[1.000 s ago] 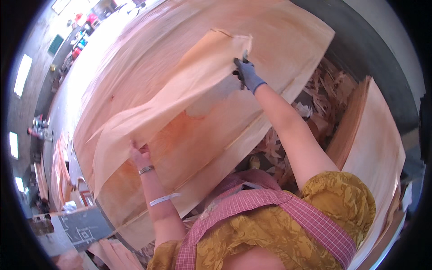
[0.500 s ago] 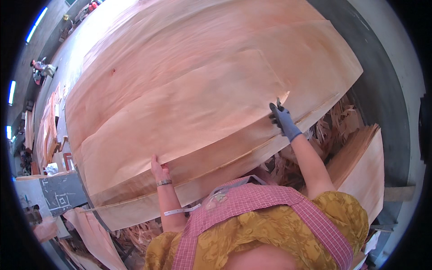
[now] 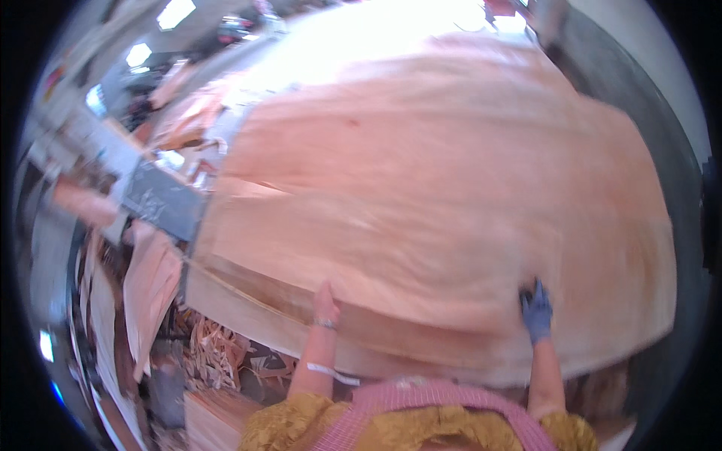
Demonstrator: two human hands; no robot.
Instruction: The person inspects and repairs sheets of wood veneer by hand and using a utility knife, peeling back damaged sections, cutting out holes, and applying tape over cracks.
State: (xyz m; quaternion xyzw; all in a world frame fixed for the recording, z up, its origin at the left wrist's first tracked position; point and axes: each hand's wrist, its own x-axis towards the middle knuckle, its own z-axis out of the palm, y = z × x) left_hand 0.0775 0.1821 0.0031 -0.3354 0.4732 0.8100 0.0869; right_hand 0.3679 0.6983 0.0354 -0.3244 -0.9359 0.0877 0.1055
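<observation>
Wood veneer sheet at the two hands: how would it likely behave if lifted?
The wood veneer sheet would probably flop rather than stay rigid, since its surface ripples. It is likely light for its size, as its near edge, though blurred, shows little thickness. It may split easily: ragged strips of similar colour lie nearby.

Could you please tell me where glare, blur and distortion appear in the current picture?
Head view: white glare washes out the top centre; head view: blur softens the veneer sheets and gloved right hand; head view: fisheye distortion curves the sheets' edges.
</observation>
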